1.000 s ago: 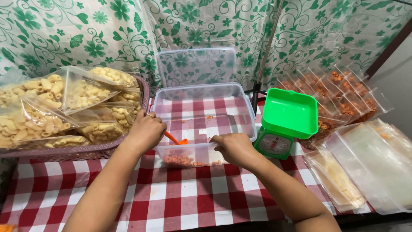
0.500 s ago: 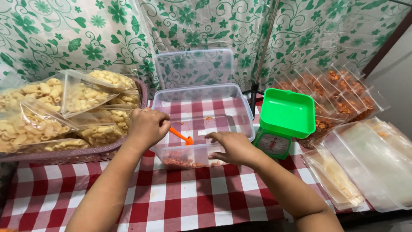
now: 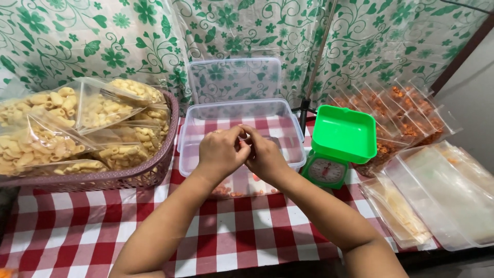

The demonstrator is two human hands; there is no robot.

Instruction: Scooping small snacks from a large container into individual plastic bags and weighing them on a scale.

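Observation:
My left hand (image 3: 221, 150) and my right hand (image 3: 266, 156) meet fingertip to fingertip over the front rim of a clear plastic container (image 3: 206, 121). Both pinch the top edge of a small clear plastic bag (image 3: 237, 186), which hangs down to the red-checked tablecloth (image 3: 103, 231) and holds orange snack pieces at its bottom. A speck of orange shows between the fingers; I cannot tell what it is. The container looks nearly empty, with the cloth showing through its floor.
A purple basket (image 3: 170, 154) on the left holds bags of pale macaroni-shaped snacks (image 3: 56, 128). A green kitchen scale (image 3: 342, 136) stands to the right. Filled bags of orange snacks (image 3: 401, 113) lie back right, flat clear bags (image 3: 442, 195) at the right edge. The container's lid (image 3: 234, 80) leans on the curtain beside a thin pole (image 3: 315, 72).
The left hand held an orange scoop over the bag; the scoop is no longer in sight. Both hands have come together at the bag's top and lifted it slightly.

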